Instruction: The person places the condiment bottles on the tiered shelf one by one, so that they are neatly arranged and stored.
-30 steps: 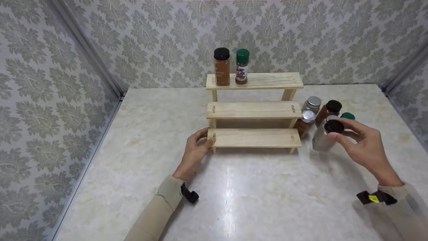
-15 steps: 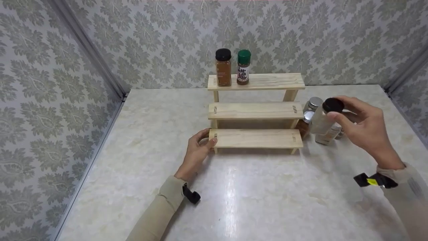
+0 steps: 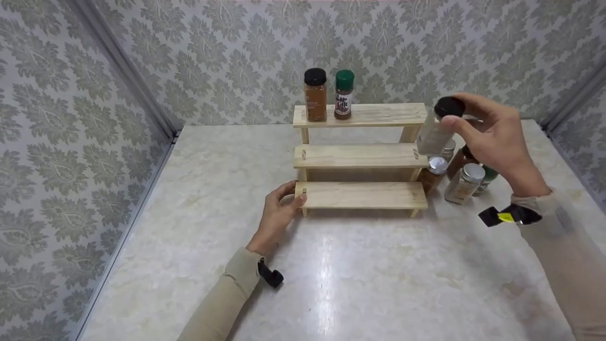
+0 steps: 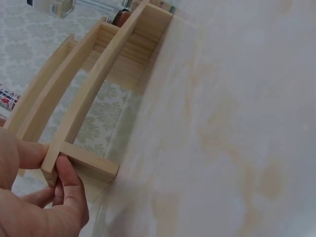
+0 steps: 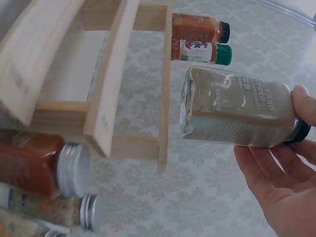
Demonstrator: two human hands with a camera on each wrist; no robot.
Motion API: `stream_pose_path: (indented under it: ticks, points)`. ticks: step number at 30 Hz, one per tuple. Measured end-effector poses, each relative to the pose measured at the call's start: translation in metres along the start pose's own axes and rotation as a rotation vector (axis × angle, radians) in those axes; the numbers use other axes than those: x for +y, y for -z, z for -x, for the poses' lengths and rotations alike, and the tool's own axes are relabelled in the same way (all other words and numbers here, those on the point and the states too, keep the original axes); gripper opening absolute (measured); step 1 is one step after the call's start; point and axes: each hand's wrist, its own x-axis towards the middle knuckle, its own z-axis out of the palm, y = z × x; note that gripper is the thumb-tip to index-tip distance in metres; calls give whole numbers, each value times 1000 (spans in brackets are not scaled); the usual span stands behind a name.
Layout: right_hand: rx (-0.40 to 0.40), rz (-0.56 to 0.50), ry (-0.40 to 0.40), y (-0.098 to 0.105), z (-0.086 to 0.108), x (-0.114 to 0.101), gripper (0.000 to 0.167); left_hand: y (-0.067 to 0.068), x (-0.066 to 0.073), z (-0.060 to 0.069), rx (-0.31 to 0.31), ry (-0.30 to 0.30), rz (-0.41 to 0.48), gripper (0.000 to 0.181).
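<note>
My right hand [image 3: 499, 137] grips a spice jar [image 3: 432, 134] by its black cap, thumb on one side and fingers on the other. The jar holds grey-beige powder and hangs tilted in the air near the right ends of the upper shelves; its label reads partly "AND" and "PPER" in the right wrist view. My left hand [image 3: 278, 208] pinches the left end of the lowest shelf of a three-step wooden rack [image 3: 360, 195]. In the left wrist view thumb and fingers [image 4: 73, 190] close around that shelf corner. A black-capped jar [image 3: 316, 102] and a green-capped jar [image 3: 343, 100] stand on the top shelf.
Right of the rack several spice jars stand close together on the table: a silver-capped reddish one [image 3: 434, 174], a silver-capped pale one [image 3: 463, 185], a black-capped one [image 3: 458, 162] and a green-capped one [image 3: 485, 182]. Patterned walls [image 3: 227, 61] enclose the marbled table [image 3: 213, 166].
My right hand has lifted the black-capped jar from the group on the table and carried it up and left towards the rack. The left hand stays on the lowest shelf.
</note>
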Motion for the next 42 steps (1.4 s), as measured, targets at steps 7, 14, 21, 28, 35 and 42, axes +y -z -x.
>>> stream_pose_path:
  ticks: [7,14,21,28,35,42]
  points:
    - [-13,-17,0,-22,-30,-9,38,1,2,1,20,-26,-74,52]
    - [-35,-28,-8,-45,-53,-14,39,3,-1,0,-9,-31,-68,55]
    - [-64,5,-11,-64,-70,-12,40,3,-1,1,-7,-31,-57,54]
    - [-93,-3,-35,-81,-87,-6,44,1,0,0,21,-16,-65,54]
    - [-105,32,-47,-90,-95,2,43,-1,1,-2,17,11,-22,54]
    - [-100,-12,-98,-96,-96,9,47,2,0,2,2,-32,-46,57]
